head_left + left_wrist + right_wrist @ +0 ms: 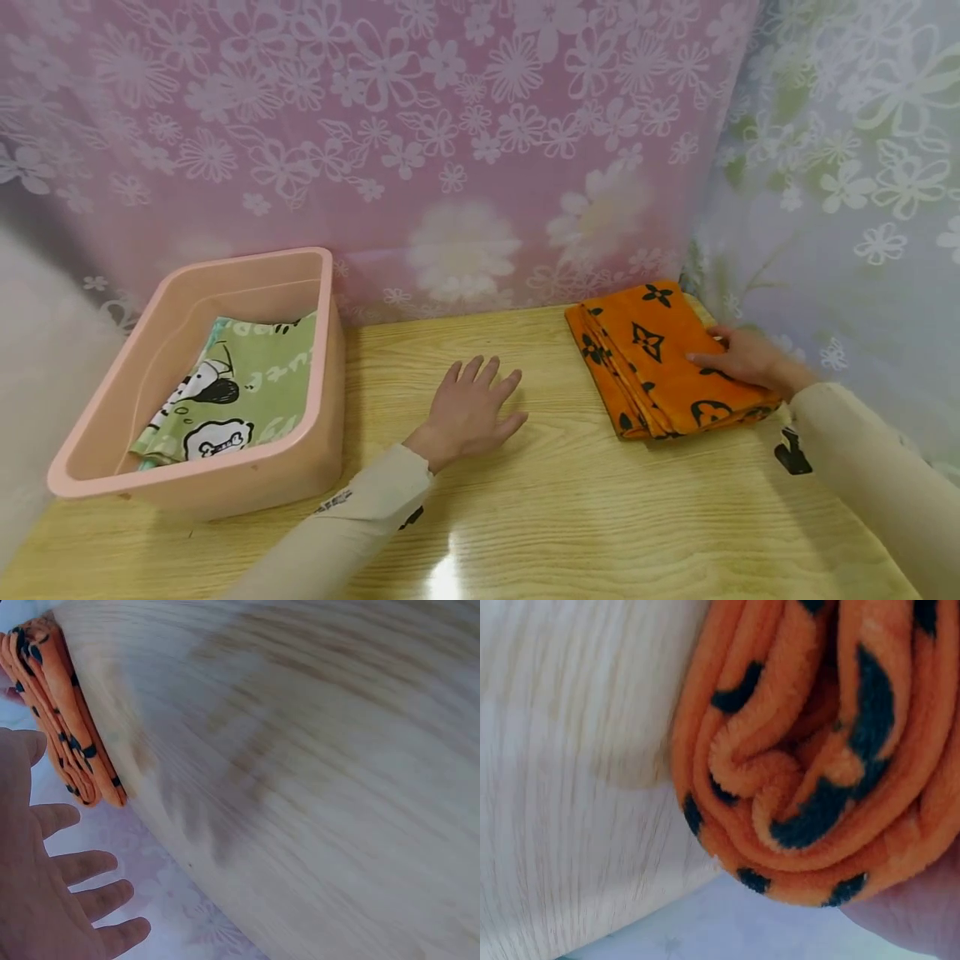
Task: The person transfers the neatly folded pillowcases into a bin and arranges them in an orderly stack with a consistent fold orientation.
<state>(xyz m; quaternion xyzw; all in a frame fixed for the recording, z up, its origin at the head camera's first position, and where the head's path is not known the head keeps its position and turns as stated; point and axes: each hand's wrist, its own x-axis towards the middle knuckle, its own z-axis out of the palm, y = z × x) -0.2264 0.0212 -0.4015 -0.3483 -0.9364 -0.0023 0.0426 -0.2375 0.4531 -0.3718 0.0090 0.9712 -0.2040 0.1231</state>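
A folded orange towel (648,362) with dark flower prints lies at the right of the wooden table. My right hand (742,362) grips its right edge, thumb across the top and fingers over the far side. The right wrist view shows the towel's rolled plush layers (817,750) close up, with part of the hand (907,919) at the lower right. My left hand (468,412) is spread over the middle of the table, holding nothing. In the left wrist view its fingers (86,866) are apart, and the towel (64,720) stands beyond them.
At the left stands a pink plastic basin (326,367) with a folded green cartoon-print cloth (262,375) inside. Flowered curtains (465,167) hang along the back and right of the table (555,517).
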